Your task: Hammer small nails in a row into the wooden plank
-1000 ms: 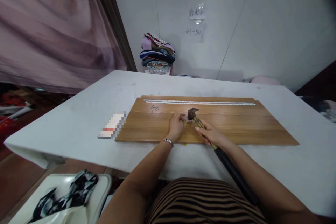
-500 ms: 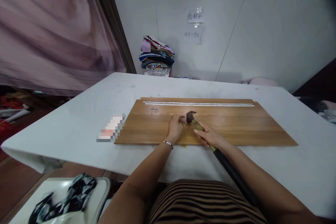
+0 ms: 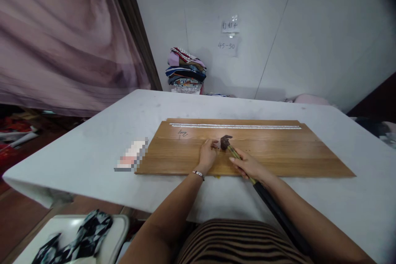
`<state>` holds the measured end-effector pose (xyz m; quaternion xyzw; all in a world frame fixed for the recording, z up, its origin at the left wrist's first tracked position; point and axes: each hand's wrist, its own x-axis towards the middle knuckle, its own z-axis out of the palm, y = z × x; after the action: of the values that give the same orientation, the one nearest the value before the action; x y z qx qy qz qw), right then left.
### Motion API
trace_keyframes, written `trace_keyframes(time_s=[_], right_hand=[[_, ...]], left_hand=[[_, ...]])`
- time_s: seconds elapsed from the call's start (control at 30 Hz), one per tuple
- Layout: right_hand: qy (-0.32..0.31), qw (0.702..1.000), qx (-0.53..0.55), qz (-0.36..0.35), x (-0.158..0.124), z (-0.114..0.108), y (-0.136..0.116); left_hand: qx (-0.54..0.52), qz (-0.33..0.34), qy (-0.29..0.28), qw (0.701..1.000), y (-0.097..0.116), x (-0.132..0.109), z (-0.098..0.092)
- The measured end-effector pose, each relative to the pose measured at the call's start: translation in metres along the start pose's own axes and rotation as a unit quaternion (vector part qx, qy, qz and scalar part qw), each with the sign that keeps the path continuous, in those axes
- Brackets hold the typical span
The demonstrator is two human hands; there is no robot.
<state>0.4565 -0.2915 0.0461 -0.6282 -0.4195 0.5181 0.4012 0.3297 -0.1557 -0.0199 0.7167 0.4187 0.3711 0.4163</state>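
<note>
A wooden board (image 3: 278,152) lies flat on the white table in front of me. My right hand (image 3: 248,165) is wrapped round the handle of a claw hammer (image 3: 225,143), close below its head, while the black grip trails back under my forearm. The hammer head is low over the middle of the board, just right of my left fingertips. My left hand (image 3: 208,153) rests on the board with its fingers pinched on a thin nail, which barely shows. Several loose nails (image 3: 182,133) lie on the board to the left.
Two white strips (image 3: 235,126) run along the board's far side. A blurred-out flat object (image 3: 131,156) lies on the white table (image 3: 93,148) left of the board. Folded cloths (image 3: 186,70) are stacked by the wall. A white chair (image 3: 120,225) with patterned fabric stands at lower left.
The whole view has shifted slightly, so the board and table sit a little lower. Both hands and the hammer keep nearly the same place over the board.
</note>
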Motion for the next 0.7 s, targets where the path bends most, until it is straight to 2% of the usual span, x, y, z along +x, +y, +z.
trace_keyframes(time_s=[0.2,0.7], right_hand=[[0.003,1.0,0.003,-0.016,-0.0001,-0.0014,-0.0017],[0.001,1.0,0.007,-0.007,0.0006,-0.0019,0.0027]], left_hand=[[0.008,0.009,0.0,1.0,-0.0006,0.0006,0.0001],[0.009,0.001,0.001,1.0,-0.004,0.0008,0.0017]])
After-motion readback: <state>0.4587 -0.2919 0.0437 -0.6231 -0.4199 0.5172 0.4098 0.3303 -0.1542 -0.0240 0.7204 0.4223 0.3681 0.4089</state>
